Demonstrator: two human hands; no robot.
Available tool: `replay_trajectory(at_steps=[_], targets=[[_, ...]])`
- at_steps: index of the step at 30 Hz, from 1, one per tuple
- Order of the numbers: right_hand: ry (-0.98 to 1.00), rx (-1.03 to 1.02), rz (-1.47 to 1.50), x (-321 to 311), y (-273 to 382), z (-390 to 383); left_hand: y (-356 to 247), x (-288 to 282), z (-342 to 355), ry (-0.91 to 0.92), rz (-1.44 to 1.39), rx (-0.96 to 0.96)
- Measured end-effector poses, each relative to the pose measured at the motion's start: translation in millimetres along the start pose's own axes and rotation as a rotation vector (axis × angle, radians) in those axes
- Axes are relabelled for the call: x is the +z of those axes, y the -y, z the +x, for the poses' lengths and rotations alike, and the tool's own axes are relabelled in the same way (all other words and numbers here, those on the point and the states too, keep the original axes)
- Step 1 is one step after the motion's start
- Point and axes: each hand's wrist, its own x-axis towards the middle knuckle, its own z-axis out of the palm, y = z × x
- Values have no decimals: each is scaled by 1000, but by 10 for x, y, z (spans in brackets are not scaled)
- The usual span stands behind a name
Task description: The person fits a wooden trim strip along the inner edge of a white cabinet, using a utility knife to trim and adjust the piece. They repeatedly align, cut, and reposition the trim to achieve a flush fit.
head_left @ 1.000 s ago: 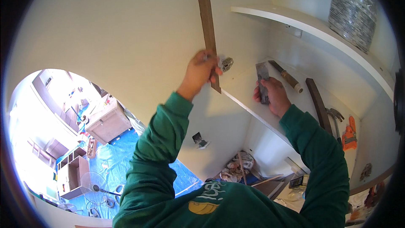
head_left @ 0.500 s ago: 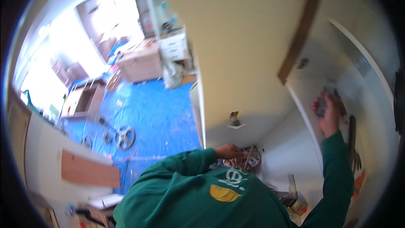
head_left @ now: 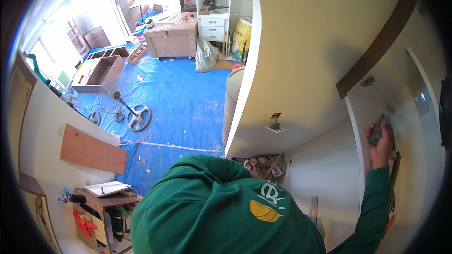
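Note:
My right hand (head_left: 380,142) is raised at the right side. Its fingers wrap round a dull grey pad-like piece (head_left: 375,134), whose exact kind I cannot make out. It is held close to the pale wall (head_left: 400,108), below a round hole with wires (head_left: 367,81); whether it touches the wall I cannot tell. My left arm in its green sleeve (head_left: 212,167) bends across in front of me. The left hand is almost wholly hidden past the sleeve, beside an open bag of crumpled scraps (head_left: 268,165) with a stick in it; its fingers do not show.
A cream wall panel (head_left: 301,42) with a brown strip (head_left: 381,42) stands ahead. A socket with wires (head_left: 275,124) hangs from it. Left, a blue sheet (head_left: 183,108) covers the floor, with a standing fan (head_left: 127,106) and a wooden chest (head_left: 172,40). A small workbench (head_left: 106,202) stands lower left.
The view has shifted, showing more of the room. My left hand, visible by the bag before, has gone behind the sleeve. My right hand still holds the grey piece by the wall.

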Motion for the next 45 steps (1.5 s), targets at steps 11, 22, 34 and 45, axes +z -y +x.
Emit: replay_trajectory(at_steps=[11,22,34,45], targets=[[72,-34,34,-15,37,3,411,95,395,-18,72,248],[67,-11,16,-133,113,-73,151,-432,27,-899,-226,150],[23,-5,-5,-117,96,-43,-812,-666,-518,-983,-351,276],[-68,35,1,-91,168,-59,-1730,-1688,-348,-902,-357,661]])
